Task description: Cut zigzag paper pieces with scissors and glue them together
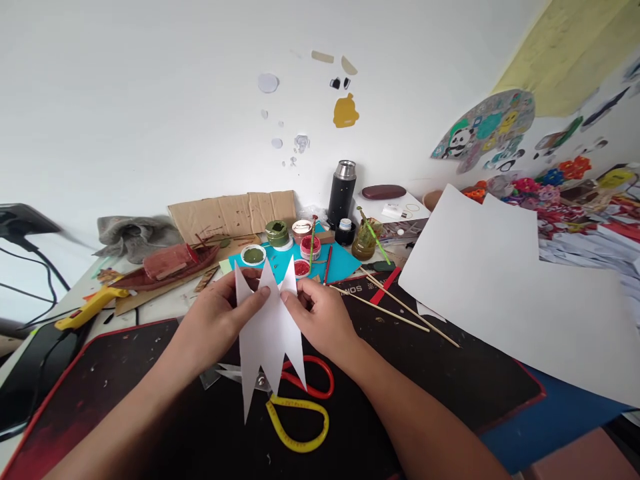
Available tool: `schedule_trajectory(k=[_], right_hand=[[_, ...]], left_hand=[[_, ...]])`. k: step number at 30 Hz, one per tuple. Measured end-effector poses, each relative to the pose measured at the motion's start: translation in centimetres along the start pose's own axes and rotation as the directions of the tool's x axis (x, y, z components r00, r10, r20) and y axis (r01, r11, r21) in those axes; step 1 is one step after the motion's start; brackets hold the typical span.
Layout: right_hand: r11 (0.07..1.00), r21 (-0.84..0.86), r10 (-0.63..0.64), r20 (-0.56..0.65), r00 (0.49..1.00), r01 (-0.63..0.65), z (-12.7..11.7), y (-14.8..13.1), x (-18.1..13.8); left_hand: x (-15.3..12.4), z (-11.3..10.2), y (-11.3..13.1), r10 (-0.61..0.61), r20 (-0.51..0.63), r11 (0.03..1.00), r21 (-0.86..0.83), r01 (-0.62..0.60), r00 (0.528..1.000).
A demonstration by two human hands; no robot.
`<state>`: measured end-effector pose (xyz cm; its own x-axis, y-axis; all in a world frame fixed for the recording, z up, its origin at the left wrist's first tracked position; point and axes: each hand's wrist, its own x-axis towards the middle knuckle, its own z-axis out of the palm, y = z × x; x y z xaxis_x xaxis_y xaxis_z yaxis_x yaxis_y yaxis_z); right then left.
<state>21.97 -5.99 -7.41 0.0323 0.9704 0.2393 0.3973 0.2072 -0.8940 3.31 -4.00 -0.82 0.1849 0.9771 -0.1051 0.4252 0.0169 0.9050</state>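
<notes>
Both my hands hold up a white paper cutout (pixel 270 333) with pointed, zigzag ends at top and bottom. My left hand (pixel 220 313) pinches its left side, thumb lying across the front. On the right edge, near a notch, my right hand (pixel 320 310) grips it between thumb and fingers. Beneath the paper, on the dark mat (pixel 200 413), lie scissors (pixel 300 443) with one red and one yellow handle loop. Their blades are spread and partly covered by the paper.
Behind my hands stand paint jars (pixel 277 233), a brush jar (pixel 366 240) and a black thermos (pixel 343 190). Wooden sticks (pixel 400 313) and large white paper (pixel 480 287) lie right. A red-brown model boat (pixel 170 267) and a yellow glue gun (pixel 93 307) are left.
</notes>
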Motion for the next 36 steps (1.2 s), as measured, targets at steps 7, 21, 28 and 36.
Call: schedule_trajectory(k=[7, 21, 28, 36], right_hand=[[1.0, 0.005, -0.001, -0.012, 1.0, 0.001, -0.2, -0.2, 0.1], [0.989, -0.15, 0.011, -0.022, 1.0, -0.014, 0.5, -0.1, -0.2], [0.996, -0.078, 0.044, 0.002, 0.999, -0.044, 0.4, -0.1, -0.1], [0.991, 0.134, 0.018, 0.061, 0.998, -0.026, -0.6, -0.1, 0.2]], left_hand=[[0.2, 0.0, -0.7, -0.046, 0.035, 0.98, 0.197, 0.038, 0.998], [-0.4, 0.9, -0.2, 0.004, 0.003, 0.973, 0.23, -0.005, 1.0], [-0.6, 1.2, -0.1, -0.01, -0.01, 0.988, 0.156, 0.012, 1.0], [0.0, -0.1, -0.7, -0.063, -0.161, 0.996, -0.079, 0.051, 0.985]])
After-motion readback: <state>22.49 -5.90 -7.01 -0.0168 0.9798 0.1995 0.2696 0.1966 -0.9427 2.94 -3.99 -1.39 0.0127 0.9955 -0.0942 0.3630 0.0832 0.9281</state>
